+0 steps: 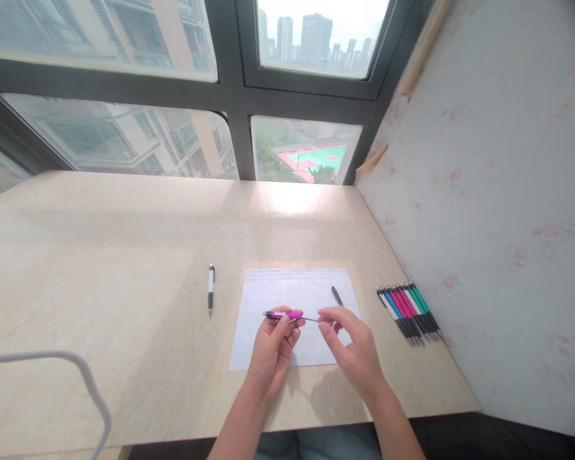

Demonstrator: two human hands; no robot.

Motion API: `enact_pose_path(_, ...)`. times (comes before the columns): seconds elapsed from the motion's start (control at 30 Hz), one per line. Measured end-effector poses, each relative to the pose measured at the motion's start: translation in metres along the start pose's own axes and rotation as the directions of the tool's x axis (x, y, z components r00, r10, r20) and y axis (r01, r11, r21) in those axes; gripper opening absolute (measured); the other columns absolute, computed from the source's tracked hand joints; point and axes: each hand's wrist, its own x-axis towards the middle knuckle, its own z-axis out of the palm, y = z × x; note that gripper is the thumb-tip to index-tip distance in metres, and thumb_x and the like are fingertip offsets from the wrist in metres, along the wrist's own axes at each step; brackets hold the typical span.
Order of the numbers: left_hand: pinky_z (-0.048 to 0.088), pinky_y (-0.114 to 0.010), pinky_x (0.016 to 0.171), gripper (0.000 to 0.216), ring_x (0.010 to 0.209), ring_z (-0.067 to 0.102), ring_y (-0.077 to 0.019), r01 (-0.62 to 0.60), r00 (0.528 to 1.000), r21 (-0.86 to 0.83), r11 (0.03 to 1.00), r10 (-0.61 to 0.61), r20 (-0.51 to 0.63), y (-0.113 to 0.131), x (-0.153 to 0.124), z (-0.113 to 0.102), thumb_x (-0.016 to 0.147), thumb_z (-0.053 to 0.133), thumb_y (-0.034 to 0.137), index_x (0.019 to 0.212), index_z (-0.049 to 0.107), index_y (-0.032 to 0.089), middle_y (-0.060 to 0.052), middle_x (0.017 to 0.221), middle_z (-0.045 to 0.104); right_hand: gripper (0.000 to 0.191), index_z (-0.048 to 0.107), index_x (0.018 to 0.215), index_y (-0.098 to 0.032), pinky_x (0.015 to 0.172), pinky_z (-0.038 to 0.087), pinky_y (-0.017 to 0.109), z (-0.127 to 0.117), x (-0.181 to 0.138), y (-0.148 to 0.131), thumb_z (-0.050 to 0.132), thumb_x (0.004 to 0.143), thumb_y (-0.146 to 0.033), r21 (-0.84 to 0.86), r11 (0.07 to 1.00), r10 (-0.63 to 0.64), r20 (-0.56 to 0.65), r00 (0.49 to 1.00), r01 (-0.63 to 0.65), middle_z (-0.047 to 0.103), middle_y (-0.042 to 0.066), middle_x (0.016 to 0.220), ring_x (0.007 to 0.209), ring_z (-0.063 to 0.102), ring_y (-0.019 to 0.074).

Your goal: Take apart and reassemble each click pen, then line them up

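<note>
My left hand (273,348) is closed around a pink pen barrel (283,314), held level over a white sheet of paper (294,295). A thin refill (310,319) sticks out of the barrel's right end. My right hand (352,345) pinches the tip of that refill with thumb and forefinger. A small dark pen part (337,295) lies on the paper just beyond my right hand.
A white and black pen (211,289) lies on the beige desk (124,268) left of the paper. A row of several pens (409,310) in blue, pink and green lies by the right wall. A white curved bar (52,367) crosses the lower left. Windows stand behind the desk.
</note>
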Motion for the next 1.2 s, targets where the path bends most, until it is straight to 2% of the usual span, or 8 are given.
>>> enact_pose_path(0.13, 0.055, -0.021, 0.072, 0.024, 0.086, 0.071, -0.0161, 0.025, 0.999, 0.059, 0.998, -0.027, 0.028, -0.001, -0.002, 0.000, 0.082, 0.071, 0.025, 0.101, 0.058, 0.017, -0.013, 0.105, 0.073, 0.014, 0.067, 0.092, -0.021, 0.065, 0.051, 0.028, 0.003, 0.003, 0.004, 0.052, 0.092, -0.021, -0.056, 0.998, -0.037, 0.049, 0.998, 0.040, 0.067, 0.004, 0.083, 0.074, 0.062, 0.0167)
enact_pose_path(0.3, 0.055, -0.022, 0.071, 0.027, 0.081, 0.072, -0.0162, 0.015, 0.999, 0.119, 0.993, -0.019, 0.031, -0.001, -0.003, 0.003, 0.081, 0.072, 0.027, 0.100, 0.056, 0.017, -0.012, 0.101, 0.074, 0.018, 0.068, 0.096, -0.023, 0.067, 0.051, 0.027, -0.001, -0.002, 0.015, 0.049, 0.094, -0.021, -0.123, 0.991, -0.040, 0.135, 0.990, 0.057, 0.068, 0.004, 0.088, 0.079, 0.064, 0.0173)
enact_pose_path(0.53, 0.057, -0.026, 0.078, 0.031, 0.081, 0.073, -0.0173, 0.000, 1.000, 0.101, 0.995, 0.001, -0.007, 0.000, -0.007, 0.013, 0.077, 0.076, 0.026, 0.097, 0.055, 0.016, -0.010, 0.094, 0.074, 0.018, 0.066, 0.092, -0.023, 0.072, 0.050, 0.030, -0.003, -0.004, 0.019, 0.049, 0.095, -0.026, -0.189, 0.982, 0.004, 0.178, 0.984, 0.031, 0.068, 0.004, 0.087, 0.082, 0.063, 0.0189)
enact_pose_path(0.7, 0.058, -0.025, 0.079, 0.033, 0.081, 0.073, -0.0171, -0.002, 1.000, 0.062, 0.998, 0.004, -0.021, 0.001, -0.003, 0.007, 0.075, 0.078, 0.025, 0.098, 0.056, 0.017, -0.008, 0.093, 0.074, 0.024, 0.063, 0.085, -0.021, 0.068, 0.048, 0.028, -0.006, -0.001, 0.013, 0.042, 0.097, -0.028, -0.202, 0.979, 0.049, 0.193, 0.980, -0.009, 0.066, 0.004, 0.081, 0.075, 0.061, 0.0178)
enact_pose_path(0.77, 0.058, -0.024, 0.077, 0.035, 0.081, 0.073, -0.0168, -0.015, 0.998, 0.023, 1.000, 0.017, -0.054, 0.002, -0.001, 0.003, 0.074, 0.079, 0.024, 0.099, 0.057, 0.018, -0.007, 0.092, 0.074, 0.027, 0.061, 0.082, -0.021, 0.065, 0.047, 0.028, -0.009, -0.001, 0.017, 0.041, 0.098, -0.029, -0.193, 0.981, 0.061, 0.168, 0.984, -0.028, 0.065, 0.003, 0.077, 0.072, 0.060, 0.0174)
enact_pose_path(0.87, 0.059, -0.024, 0.076, 0.036, 0.083, 0.073, -0.0172, -0.017, 0.996, -0.022, 1.000, 0.015, -0.089, 0.002, 0.002, 0.000, 0.073, 0.080, 0.023, 0.100, 0.057, 0.018, -0.006, 0.092, 0.073, 0.023, 0.063, 0.084, -0.022, 0.063, 0.048, 0.029, -0.012, -0.001, 0.031, 0.046, 0.095, -0.031, -0.227, 0.973, 0.067, 0.062, 0.996, -0.051, 0.065, 0.005, 0.081, 0.076, 0.060, 0.0193)
enact_pose_path(1.0, 0.059, -0.021, 0.075, 0.034, 0.083, 0.073, -0.0161, 0.016, 0.996, -0.057, 0.998, -0.021, -0.083, 0.001, 0.002, -0.001, 0.075, 0.078, 0.020, 0.101, 0.057, 0.018, -0.008, 0.094, 0.073, 0.015, 0.068, 0.084, -0.022, 0.072, 0.047, 0.035, -0.009, 0.003, 0.053, 0.054, 0.089, -0.028, -0.444, 0.894, 0.026, -0.072, 0.997, -0.055, 0.064, 0.007, 0.085, 0.084, 0.058, 0.0235)
enact_pose_path(1.2, 0.059, -0.021, 0.074, 0.029, 0.082, 0.073, -0.0156, 0.035, 0.995, -0.099, 0.994, -0.044, -0.089, 0.000, 0.003, -0.003, 0.079, 0.074, 0.015, 0.102, 0.057, 0.017, -0.008, 0.094, 0.073, 0.016, 0.070, 0.086, -0.021, 0.075, 0.044, 0.035, 0.005, 0.023, 0.068, 0.054, 0.087, -0.021, -0.592, 0.805, -0.005, -0.052, 0.999, -0.027, 0.063, 0.007, 0.081, 0.083, 0.055, 0.0236)
